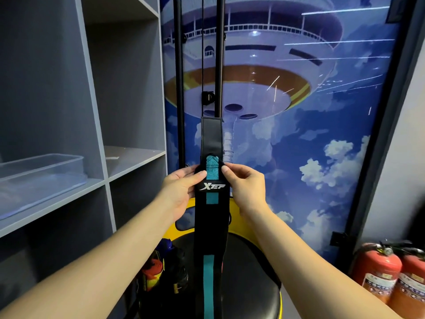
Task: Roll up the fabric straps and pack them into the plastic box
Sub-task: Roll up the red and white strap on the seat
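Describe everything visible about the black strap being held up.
The black fabric strap with teal centre stripe is held unrolled and upright, its lower end leaving the frame. A white XTEP logo sits mid-length, with a teal woven tab above. The left hand and right hand pinch its edges beside the logo.

What I can't make out from the head view

The strap (pixel 210 226) runs off the bottom edge, so I can't see its lower end. My left hand (pixel 181 192) and right hand (pixel 245 187) have their fingers tucked behind it. The plastic box (pixel 41 171) is cut by the left edge, its contents unclear. The bundle (pixel 164 270) beside the stool (pixel 248 272) is too dim to identify.
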### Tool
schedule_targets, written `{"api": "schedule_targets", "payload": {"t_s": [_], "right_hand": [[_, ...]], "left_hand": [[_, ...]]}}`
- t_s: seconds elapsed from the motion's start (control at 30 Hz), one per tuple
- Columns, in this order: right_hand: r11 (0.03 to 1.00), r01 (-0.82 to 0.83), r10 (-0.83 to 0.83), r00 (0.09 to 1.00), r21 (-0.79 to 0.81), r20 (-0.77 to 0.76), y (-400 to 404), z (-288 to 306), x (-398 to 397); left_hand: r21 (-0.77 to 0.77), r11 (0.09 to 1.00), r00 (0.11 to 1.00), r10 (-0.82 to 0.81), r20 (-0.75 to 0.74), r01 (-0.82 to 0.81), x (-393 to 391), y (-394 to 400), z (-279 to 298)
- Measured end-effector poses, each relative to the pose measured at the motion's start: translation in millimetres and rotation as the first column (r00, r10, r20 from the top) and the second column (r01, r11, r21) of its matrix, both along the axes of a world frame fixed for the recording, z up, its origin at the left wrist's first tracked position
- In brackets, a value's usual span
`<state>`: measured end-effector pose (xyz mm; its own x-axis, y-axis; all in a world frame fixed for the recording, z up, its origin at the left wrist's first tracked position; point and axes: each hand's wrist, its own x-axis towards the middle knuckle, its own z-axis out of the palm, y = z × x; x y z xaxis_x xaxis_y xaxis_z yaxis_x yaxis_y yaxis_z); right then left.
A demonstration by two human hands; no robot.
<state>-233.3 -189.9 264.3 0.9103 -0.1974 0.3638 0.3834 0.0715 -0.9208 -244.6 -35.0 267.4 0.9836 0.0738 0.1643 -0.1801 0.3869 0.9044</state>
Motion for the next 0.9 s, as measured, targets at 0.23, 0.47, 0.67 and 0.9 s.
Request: {"api": "schedule_targets", "payload": {"t_s": [0.23, 0.47, 0.67, 0.9], "right_hand": [[0.996, 0.006, -0.007, 1.000, 0.094, 0.018, 1, 2, -3], [0.901, 0.342, -0.287, 0.931, -0.266, 0.225, 0, 5, 3], [0.936, 0.115, -0.048, 0.978, -0.333, 0.202, 9, 6, -9], [0.974, -0.190, 0.201, 0.976, -0.125, 0.081, 4, 13, -13]], "left_hand": [[0.155, 0.987, 0.998, 0.041, 0.052, -0.049, 0, -1, -3], [0.093, 0.981, 0.985, 0.167, 0.046, -0.171, 4, -7, -2], [0.147, 0.966, 0.968, 0.187, 0.167, -0.212, 0, -12, 3], [0.298, 0.939, 0.952, 0.077, 0.297, -0.170, -9, -11, 7]]}}
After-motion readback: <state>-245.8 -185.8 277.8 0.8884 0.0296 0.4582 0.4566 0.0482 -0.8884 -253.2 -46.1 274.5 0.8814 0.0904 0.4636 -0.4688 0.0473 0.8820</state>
